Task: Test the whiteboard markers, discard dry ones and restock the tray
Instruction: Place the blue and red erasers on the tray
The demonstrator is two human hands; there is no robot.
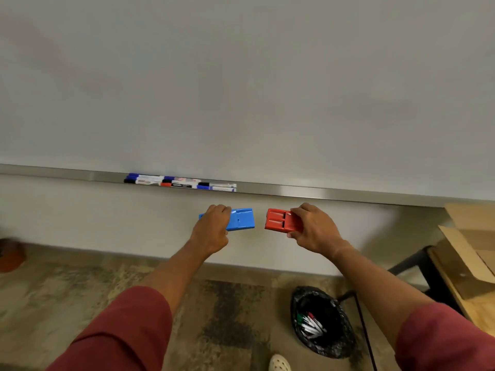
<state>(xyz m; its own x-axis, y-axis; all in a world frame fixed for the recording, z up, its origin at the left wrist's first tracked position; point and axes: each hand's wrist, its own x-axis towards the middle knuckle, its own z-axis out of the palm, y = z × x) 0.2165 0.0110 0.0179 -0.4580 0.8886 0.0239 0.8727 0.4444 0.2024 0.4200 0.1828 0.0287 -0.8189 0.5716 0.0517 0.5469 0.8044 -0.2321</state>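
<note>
Just below the long metal marker tray (294, 190), the left hand (211, 231) grips a blue plastic eraser (242, 219); the right hand (312, 228) grips a red plastic eraser (278, 223).

Markers (180, 182) lie capped and lengthwise in my whiteboard tray (308, 190), left of centre, touching. Discarded markers (310, 325) lie heaped in the black-lined bin (345, 341).
</note>
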